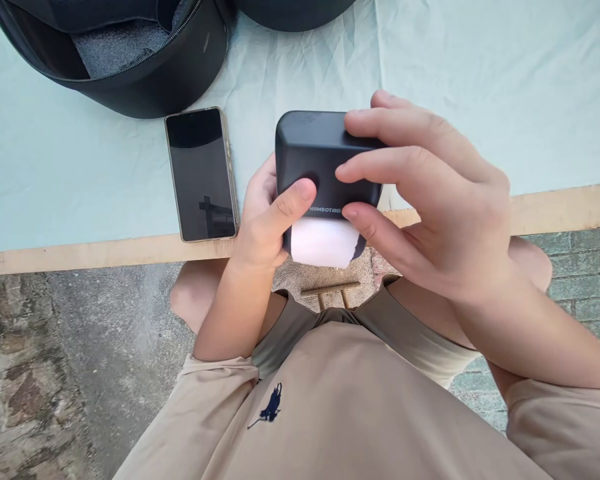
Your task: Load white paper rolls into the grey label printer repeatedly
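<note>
A black label printer marked NIIMBOT is held up above the table's front edge. White label paper sticks out along its near side. My left hand grips the printer from the left, thumb on its top face and the other fingers mostly hidden behind it. From the right, my right hand touches the printer with spread, bent fingers: fingertips rest on its top and far edge, and the thumb lies at its lower right corner near the paper. To the left of the printer, a phone lies screen up.
A pale blue cloth covers the table, whose bare wooden edge runs along the front. At the back left stands an unzipped black case with grey lining. Another black rounded object is partly cut off at the top.
</note>
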{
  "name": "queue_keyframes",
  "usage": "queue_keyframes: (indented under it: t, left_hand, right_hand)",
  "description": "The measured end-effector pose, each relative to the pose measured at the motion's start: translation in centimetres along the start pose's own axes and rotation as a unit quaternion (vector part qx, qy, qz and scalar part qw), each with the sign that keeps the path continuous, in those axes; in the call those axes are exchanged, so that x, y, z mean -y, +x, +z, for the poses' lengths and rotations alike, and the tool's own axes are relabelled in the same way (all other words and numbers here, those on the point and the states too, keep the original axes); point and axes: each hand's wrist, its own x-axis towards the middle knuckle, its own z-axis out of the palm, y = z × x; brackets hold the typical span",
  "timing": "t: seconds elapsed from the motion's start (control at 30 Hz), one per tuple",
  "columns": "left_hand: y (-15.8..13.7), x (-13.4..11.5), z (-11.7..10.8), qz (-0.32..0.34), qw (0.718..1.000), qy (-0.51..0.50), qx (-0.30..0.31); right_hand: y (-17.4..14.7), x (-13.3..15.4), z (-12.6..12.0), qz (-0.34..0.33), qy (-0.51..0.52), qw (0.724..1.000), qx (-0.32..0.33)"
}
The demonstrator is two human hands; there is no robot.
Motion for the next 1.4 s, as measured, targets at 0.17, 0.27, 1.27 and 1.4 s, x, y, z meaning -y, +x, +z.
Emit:
queue_keyframes:
  t: [0.17, 0.27, 1.27, 1.4]
  left_hand:
    - [0.0, 0.4, 0.0, 0.032, 0.999, -0.018, 0.001]
    - [0.0, 0.4, -0.3, 0.025, 1.000, -0.014, 0.002]
    - [0.8, 0.3, -1.4, -0.008, 1.000, 0.012, -0.024]
    - [0.6, -0.2, -0.8, -0.020, 0.999, -0.014, -0.023]
  right_hand:
    - [0.1, 0.8, 0.2, 0.006, -0.016, 1.000, 0.009]
    - [0.1, 0.8, 0.4, 0.002, -0.030, 0.999, 0.015]
    - [-0.3, -1.0, 0.5, 0.002, -0.075, 0.996, -0.043]
    - [0.0, -1.1, -0.2, 0.009, -0.053, 0.998, -0.016]
